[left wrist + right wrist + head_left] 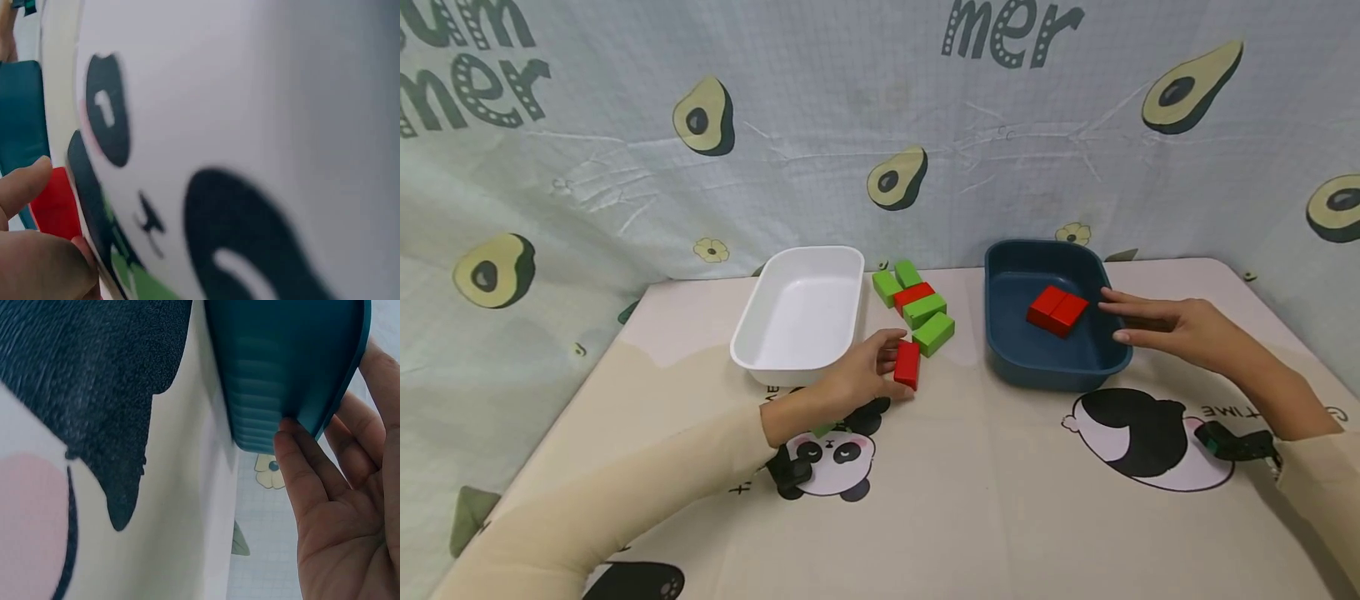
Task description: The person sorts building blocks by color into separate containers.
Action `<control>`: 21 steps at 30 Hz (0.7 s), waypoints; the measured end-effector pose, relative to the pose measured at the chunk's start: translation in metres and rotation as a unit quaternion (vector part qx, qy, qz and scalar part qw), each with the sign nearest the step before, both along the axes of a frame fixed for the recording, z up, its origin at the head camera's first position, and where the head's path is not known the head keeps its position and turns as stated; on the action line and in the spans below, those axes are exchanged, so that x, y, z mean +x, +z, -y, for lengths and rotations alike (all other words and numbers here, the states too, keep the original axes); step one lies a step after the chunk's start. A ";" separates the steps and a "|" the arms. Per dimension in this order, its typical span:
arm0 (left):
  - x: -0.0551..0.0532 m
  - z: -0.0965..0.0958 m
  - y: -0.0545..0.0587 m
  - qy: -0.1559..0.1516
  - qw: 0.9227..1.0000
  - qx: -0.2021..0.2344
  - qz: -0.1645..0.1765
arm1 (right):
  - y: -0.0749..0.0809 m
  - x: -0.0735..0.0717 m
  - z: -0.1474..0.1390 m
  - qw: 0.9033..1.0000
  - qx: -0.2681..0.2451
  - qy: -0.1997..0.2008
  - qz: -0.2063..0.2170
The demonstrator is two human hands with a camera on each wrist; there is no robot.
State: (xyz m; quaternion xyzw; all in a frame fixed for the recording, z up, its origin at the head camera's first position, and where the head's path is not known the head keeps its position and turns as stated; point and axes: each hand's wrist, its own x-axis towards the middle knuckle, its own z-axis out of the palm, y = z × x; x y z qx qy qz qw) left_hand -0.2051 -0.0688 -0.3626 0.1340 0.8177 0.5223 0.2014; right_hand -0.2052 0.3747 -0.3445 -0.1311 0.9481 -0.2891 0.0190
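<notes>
My left hand (859, 377) pinches a red block (907, 365) on the table, thumb at its near end and fingers at its far end. The left wrist view also has this red block (55, 206) between thumb and fingertip. Beyond it lies a crooked line of several green blocks (934, 334) with another red block (913, 295) among them. At the right side of a dark blue bin (1037, 379), my right hand (1180, 327) has its fingers extended, fingertips right at the rim. Two red blocks (1057, 311) lie side by side inside that bin.
A white bin (797, 321) stands left of the blocks, close behind my left hand. The tablecloth (970, 500) carries panda prints. Behind the table hangs a cloth (820, 108) with avocado prints. Dark wrist devices (1236, 442) sit at both sleeves.
</notes>
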 end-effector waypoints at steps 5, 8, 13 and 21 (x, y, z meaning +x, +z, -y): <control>-0.001 0.002 -0.003 -0.002 1.000 0.014 0.007 | 0.000 -0.001 0.000 1.000 0.000 -0.001 0.003; -0.001 0.002 -0.005 -0.005 1.000 0.021 0.008 | 0.000 -0.001 -0.001 1.000 0.004 0.000 0.001; -0.002 0.002 -0.006 -0.009 1.000 0.028 0.004 | -0.001 -0.002 -0.002 1.000 0.002 -0.004 0.002; 0.000 0.002 -0.004 -0.012 1.000 0.015 -0.008 | -0.003 -0.002 -0.002 1.000 0.003 -0.010 0.007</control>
